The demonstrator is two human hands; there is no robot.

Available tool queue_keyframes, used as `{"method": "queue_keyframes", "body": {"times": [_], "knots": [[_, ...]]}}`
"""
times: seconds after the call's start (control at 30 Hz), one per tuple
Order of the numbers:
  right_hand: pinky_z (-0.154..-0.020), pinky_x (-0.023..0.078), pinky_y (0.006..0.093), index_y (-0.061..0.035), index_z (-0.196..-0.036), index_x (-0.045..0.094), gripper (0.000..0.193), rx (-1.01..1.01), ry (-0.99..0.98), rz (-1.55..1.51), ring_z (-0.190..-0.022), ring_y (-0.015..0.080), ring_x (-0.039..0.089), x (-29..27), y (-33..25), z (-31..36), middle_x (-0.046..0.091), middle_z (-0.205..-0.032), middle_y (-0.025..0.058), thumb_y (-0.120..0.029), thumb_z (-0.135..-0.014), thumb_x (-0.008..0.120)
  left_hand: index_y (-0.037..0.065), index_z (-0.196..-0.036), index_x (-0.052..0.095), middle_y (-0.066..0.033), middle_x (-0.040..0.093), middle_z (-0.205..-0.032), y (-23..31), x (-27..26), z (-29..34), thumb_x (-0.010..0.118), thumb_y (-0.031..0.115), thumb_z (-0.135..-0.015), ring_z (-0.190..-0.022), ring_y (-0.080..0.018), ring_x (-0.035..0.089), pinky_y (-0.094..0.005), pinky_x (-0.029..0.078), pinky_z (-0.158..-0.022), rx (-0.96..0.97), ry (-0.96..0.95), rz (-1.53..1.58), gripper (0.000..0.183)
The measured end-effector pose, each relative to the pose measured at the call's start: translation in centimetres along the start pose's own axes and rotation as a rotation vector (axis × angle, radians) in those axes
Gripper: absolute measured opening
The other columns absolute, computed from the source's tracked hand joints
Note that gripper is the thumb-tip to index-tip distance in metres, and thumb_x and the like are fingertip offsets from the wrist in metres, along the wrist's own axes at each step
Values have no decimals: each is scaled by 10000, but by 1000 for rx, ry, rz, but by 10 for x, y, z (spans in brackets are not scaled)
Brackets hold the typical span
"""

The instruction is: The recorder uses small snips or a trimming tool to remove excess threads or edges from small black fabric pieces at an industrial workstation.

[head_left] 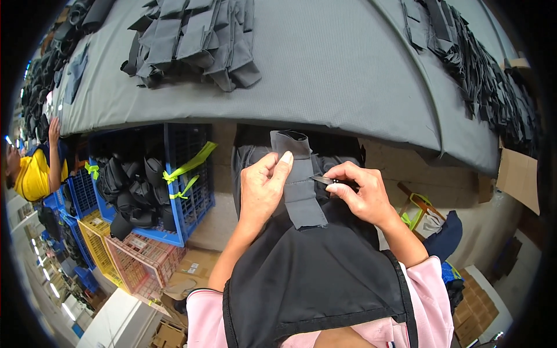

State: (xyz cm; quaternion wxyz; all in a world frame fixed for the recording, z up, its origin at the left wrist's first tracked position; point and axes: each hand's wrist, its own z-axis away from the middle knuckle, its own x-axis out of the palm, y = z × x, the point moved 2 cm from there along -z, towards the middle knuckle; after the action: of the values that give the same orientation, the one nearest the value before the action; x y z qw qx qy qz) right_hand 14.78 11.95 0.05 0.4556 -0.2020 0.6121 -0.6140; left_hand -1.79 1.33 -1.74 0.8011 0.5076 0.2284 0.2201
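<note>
A strip of grey fabric (pixel 300 184) with stitched cross seams hangs in front of my black apron (pixel 313 272). My left hand (pixel 264 188) pinches its upper left edge, thumb on top. In my right hand (pixel 362 191) is a small pair of dark-handled thread snips (pixel 322 180), gripped between thumb and fingers. Their pointed metal tip meets the strip's right edge near a middle seam. The strip's top end stands open like a folded loop, and its lower end hangs free over the apron.
A table (pixel 325 69) covered in grey cloth spans the far side, bearing a stack of grey fabric pieces (pixel 191 40) and a dark heap (pixel 464 64) at right. Blue crate (pixel 174 191) with black items stands left. A person in yellow (pixel 38 174) is far left.
</note>
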Motion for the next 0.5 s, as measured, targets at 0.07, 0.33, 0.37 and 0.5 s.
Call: {"method": "queue_keyframes", "body": {"times": [0.07,0.33,0.37,0.5], "knots": [[-584,487,285,-5,-915,633,177,-1,128,-26,-661,222,644,0,-2,3,662,-807,89,-107,-781,689,20,-622,445,73,340,-555,2,0,-1,611,212,-906,-546,-21,270,-240,219,-460,1,-4,2,380],[-527,467,309,-31,-836,625,146,-165,109,299,-581,224,610,6,-18,3,642,-734,66,-129,-764,706,17,-621,439,63,343,-565,2,-2,-5,629,223,-895,-559,-24,279,-240,227,-469,-3,11,44,392],[-524,466,314,-32,-840,622,152,-184,128,300,-580,225,610,6,-20,3,641,-732,64,-133,-764,706,17,-622,439,63,342,-564,1,-2,-5,634,225,-892,-559,-26,281,-241,231,-470,2,9,45,393],[-523,469,317,-48,-868,597,175,-163,95,325,-587,225,623,10,-24,-3,636,-705,59,-138,-768,708,15,-625,443,60,343,-563,-5,-2,-3,642,230,-887,-560,-29,289,-243,236,-469,-11,27,59,393]]}}
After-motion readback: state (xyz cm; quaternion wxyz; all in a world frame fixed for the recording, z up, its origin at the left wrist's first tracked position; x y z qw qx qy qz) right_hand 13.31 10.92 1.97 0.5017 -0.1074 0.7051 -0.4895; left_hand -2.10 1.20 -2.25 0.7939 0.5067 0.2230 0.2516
